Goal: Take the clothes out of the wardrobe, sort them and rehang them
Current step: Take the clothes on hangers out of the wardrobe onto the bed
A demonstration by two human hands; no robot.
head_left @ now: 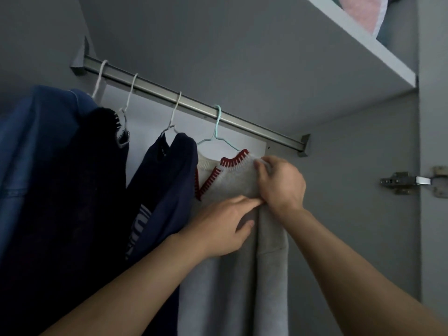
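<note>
On the rail [194, 103], hands [278, 183] hide sweater's [232, 180] shoulder.

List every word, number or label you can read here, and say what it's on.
Nothing here reads clearly.
White print on the navy top: large letters, folded and partly hidden by the left hand's forearm, unreadable.
Grey sweater, rail, shelf, hinge: no text visible.

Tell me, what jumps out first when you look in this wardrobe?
Two bare arms reach up, and the right hand and left hand pinch the shoulder of a grey sweater with a red-and-white collar, on a pale green hanger. Darker clothes hang left of it along the metal rail.
</note>
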